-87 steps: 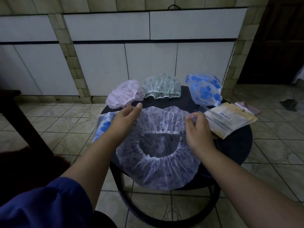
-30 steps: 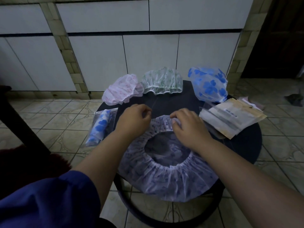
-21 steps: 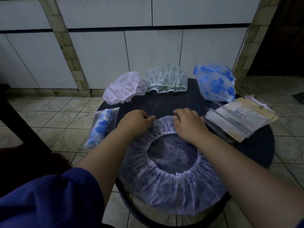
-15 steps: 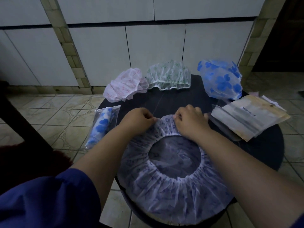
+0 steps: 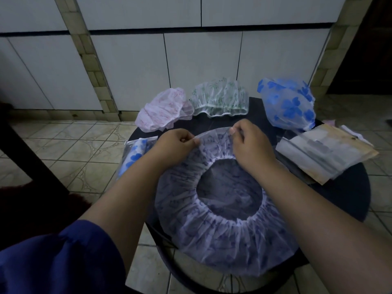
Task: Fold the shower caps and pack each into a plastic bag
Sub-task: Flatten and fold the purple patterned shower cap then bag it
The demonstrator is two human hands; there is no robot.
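No text can be read anywhere; the stack of plastic bags (image 5: 324, 153) at three o'clock carries a small dark label, too blurred to make out.

Tabletop (image 5: 347, 200): largely covered by the purple shower cap (image 5: 224, 236), both forearms and the stack of plastic bags (image 5: 324, 155); its near rim is hidden under the cap's overhanging edge.

Left hand (image 5: 171, 145) and right hand (image 5: 252, 147): fingers curl under the palms, so only the thumb tips at the cap's far rim are visible.

Packed bag (image 5: 135, 153) at the tabletop's left edge: partly hidden behind the left forearm.

Label on the bag stack: too small and blurred to read.

Blue sleeve (image 5: 57, 262): cut off by the left and bottom edges. Right forearm: cut off at lower right.

Dark furniture at far left: too dim to identify.
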